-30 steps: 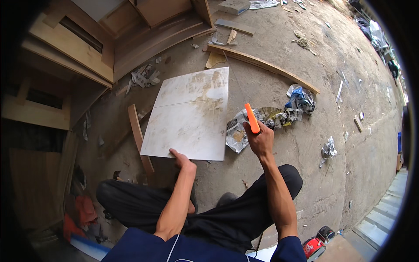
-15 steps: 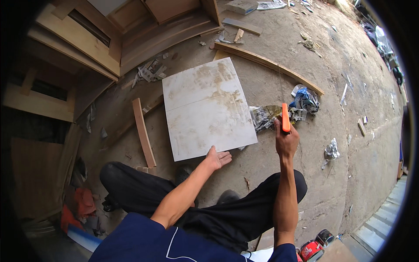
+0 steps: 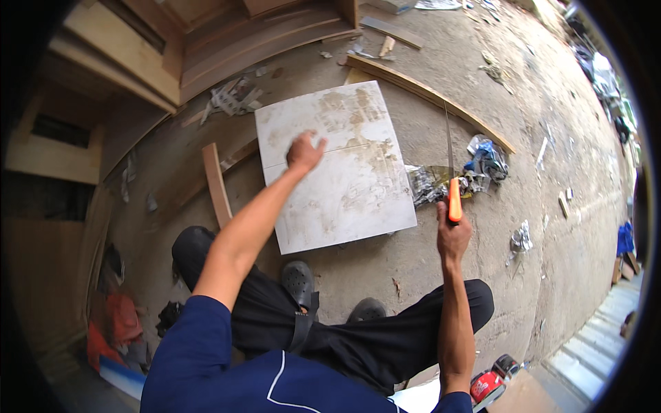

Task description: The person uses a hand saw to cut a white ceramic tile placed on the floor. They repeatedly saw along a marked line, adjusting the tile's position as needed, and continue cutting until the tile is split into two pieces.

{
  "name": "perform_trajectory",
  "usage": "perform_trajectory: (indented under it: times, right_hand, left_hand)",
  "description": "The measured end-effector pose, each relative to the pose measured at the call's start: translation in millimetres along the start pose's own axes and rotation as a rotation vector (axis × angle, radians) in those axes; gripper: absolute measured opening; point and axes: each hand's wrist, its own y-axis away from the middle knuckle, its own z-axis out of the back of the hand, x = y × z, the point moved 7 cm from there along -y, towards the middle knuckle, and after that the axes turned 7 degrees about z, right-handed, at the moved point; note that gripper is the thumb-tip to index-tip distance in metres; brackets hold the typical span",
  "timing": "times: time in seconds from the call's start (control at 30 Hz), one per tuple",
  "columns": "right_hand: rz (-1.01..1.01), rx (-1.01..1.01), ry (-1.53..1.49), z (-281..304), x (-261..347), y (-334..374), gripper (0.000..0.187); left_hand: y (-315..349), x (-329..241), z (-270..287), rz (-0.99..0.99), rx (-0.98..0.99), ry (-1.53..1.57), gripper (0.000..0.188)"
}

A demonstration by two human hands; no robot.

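The left hand (image 3: 305, 153), fingers partly spread and empty, was positioned over a white panel (image 3: 344, 189); contact could not be determined. The right hand (image 3: 454, 236) gripped an orange-handled blade (image 3: 455, 198). Brown stains and a transverse line marked the rectangular panel, ahead of the shoes (image 3: 298, 282). At upper left, contents of the wooden cabinet (image 3: 268, 55) were indiscernible.

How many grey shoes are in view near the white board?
2. One grey shoe is by the near-left corner of the white board; the other grey shoe is farther right and nearer the person, partly covered by the black trousers. Others could be hidden.
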Motion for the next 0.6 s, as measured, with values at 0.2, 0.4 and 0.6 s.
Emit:
perform_trajectory:
  times: [0.2, 0.4, 0.6]
  right_hand:
    - [-0.045, -0.051, 0.273, -28, -22, 53, 0.039]
    - [-0.177, -0.142, 0.333, -82, -48, 103, 0.048]
    - [-0.131, -0.135, 0.273, -122, -39, 113, 0.039]
  left_hand:
    - [-100, 19, 5, -0.145, 0.072, -0.396, 0.077]
    - [-167, 27, -16, -0.153, 0.208, -0.437, 0.089]
    - [-164, 34, -36, -0.061, 0.419, -0.481, 0.098]
